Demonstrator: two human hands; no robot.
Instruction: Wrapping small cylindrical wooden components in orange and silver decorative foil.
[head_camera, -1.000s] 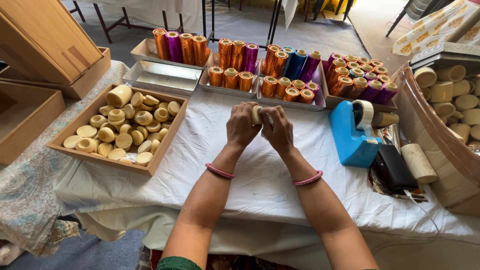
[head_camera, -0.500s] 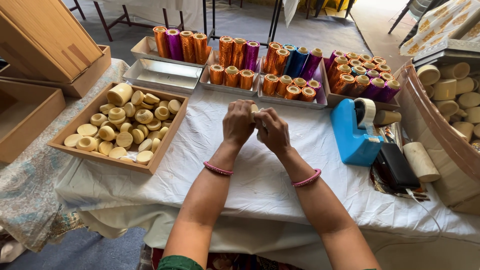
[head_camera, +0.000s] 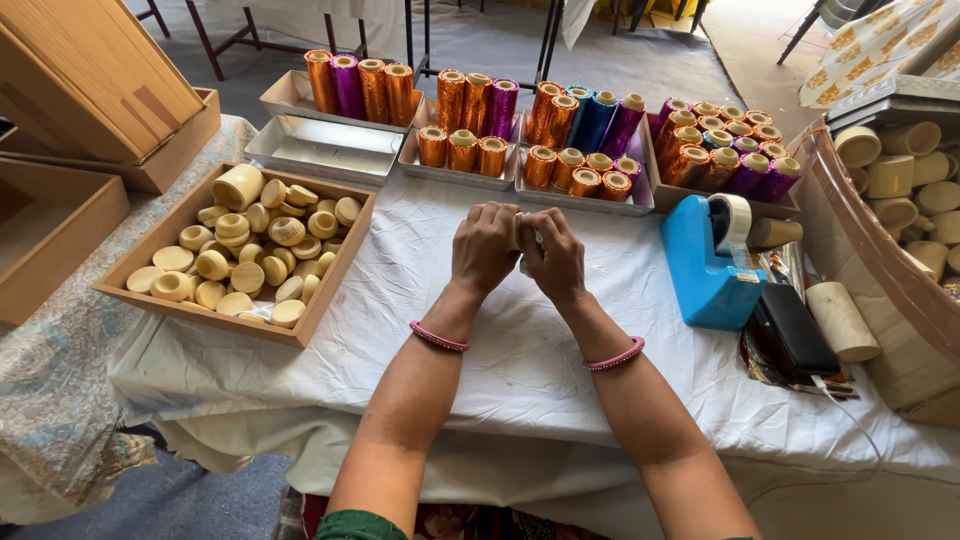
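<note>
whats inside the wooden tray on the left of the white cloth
The wooden tray holds a loose heap of cream-coloured rings and short rolls, with one taller roll at its back corner. The heap covers most of the tray's floor, so anything lying under it cannot be seen.

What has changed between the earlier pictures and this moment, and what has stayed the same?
Little changed. The left hand and right hand remain pressed together around the small cream roll; it showed more between the fingers before and is now mostly hidden. The wooden tray of cream rolls, the shiny foil rolls and the blue tape dispenser did not move.
</note>
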